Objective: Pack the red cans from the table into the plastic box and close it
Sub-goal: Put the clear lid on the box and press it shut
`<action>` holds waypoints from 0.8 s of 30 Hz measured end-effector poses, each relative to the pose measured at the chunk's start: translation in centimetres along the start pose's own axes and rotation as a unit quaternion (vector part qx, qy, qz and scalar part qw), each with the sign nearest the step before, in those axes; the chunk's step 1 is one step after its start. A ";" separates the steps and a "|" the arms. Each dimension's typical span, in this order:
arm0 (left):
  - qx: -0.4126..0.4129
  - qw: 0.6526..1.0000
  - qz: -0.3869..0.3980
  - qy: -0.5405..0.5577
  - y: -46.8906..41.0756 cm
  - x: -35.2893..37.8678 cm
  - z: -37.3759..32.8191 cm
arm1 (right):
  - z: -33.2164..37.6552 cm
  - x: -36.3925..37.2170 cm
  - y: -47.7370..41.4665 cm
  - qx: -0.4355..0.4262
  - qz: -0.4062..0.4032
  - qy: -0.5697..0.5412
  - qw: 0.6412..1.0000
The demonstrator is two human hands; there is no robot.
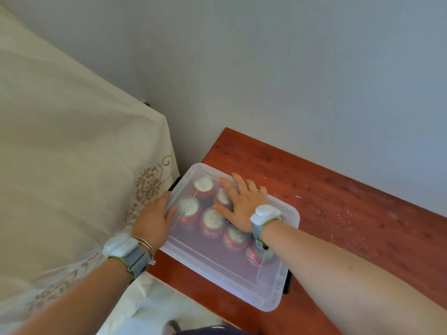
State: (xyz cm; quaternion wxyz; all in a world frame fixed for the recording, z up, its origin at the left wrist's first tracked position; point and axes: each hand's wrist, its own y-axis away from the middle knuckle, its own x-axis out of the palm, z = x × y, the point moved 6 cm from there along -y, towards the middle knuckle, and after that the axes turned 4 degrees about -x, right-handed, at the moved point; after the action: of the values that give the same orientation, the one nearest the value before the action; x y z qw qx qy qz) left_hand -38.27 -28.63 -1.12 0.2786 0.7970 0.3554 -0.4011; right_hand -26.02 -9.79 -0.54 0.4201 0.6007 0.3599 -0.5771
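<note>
A clear plastic box point(271, 296) stands on the red-brown table point(350, 209) with its translucent lid point(217, 269) laid over the top. Several red cans point(211, 223) with silver tops stand upright inside and show through the lid. My right hand point(242, 201) lies flat on the lid with its fingers spread. My left hand point(154, 218) rests at the lid's left edge, thumb on top of the rim; the fingers are hidden over the side. Both wrists wear white and grey bands.
A cream embroidered cloth point(72, 165) covers furniture right beside the table on the left. A grey wall point(290, 81) runs behind the table. A black latch point(286, 284) shows at the box's near right end. Pale crumbs are scattered over the table to the right.
</note>
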 end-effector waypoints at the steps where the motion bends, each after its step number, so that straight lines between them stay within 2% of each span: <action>1: -0.011 1.000 -0.003 -0.006 0.1 0.1 0.1 | -0.1 0.2 0.1 -0.001 -0.005 0.004 1.000; 4: -0.065 0.998 0.012 0.014 -0.7 -0.1 0.4 | -0.3 0.3 -0.2 0.004 -0.019 0.001 1.000; 8: -0.165 0.964 0.155 0.138 -2.4 0.3 1.5 | -0.3 0.3 -0.2 0.002 -0.039 0.007 0.999; 11: -0.218 0.948 0.168 0.161 -3.4 -0.2 1.5 | -0.3 0.3 -0.2 0.003 -0.040 0.003 0.999; 15: -0.201 0.966 0.143 0.075 -4.1 -0.5 -0.1 | -0.4 0.3 -0.2 0.003 -0.032 0.000 0.999; 21: -0.144 0.987 0.072 0.003 -3.4 -1.2 -1.4 | -0.5 0.2 -0.1 0.005 -0.024 -0.006 1.000; 24: -0.129 0.988 0.077 -0.033 -3.3 -1.1 -1.9 | -0.7 -0.6 0.2 0.011 -0.046 -0.060 0.997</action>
State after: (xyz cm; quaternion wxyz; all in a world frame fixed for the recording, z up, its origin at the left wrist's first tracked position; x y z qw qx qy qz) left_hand -40.48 -25.65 0.29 0.4206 0.7659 0.3324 -0.3550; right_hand -25.59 -9.24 0.06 0.4070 0.5527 0.3547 -0.6349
